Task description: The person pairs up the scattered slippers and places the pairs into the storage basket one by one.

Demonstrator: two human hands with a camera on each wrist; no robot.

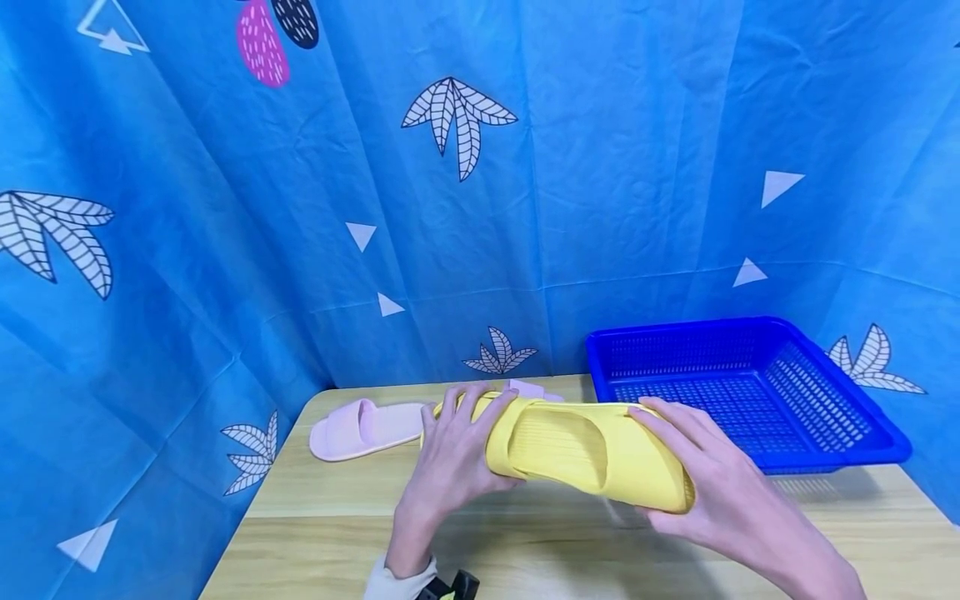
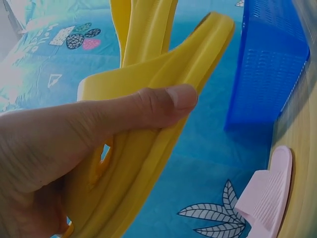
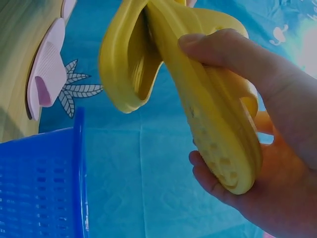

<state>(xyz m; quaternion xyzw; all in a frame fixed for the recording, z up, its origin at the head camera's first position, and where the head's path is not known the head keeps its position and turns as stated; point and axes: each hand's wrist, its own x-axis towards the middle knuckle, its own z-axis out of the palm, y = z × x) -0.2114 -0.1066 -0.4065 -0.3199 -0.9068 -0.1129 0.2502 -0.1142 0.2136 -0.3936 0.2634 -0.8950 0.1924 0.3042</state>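
Observation:
Above the table, a pair of yellow slippers (image 1: 558, 446) is held up between both hands, one slipper overlapping the other. My left hand (image 1: 453, 454) grips them at the left end, fingers over the top; in the left wrist view its thumb lies across the yellow slippers (image 2: 163, 69). At the right end, my right hand (image 1: 708, 475) holds them between thumb and fingers. The right wrist view shows a dotted yellow sole (image 3: 213, 148) in that hand. Behind the left hand, a pink slipper (image 1: 345, 433) lies on the table.
A blue perforated basket (image 1: 682, 354) stands at the back right of the wooden table (image 1: 292, 517). Another pink slipper (image 1: 528, 389) is mostly hidden behind the yellow pair. A blue patterned curtain (image 1: 622, 167) hangs behind and at the sides.

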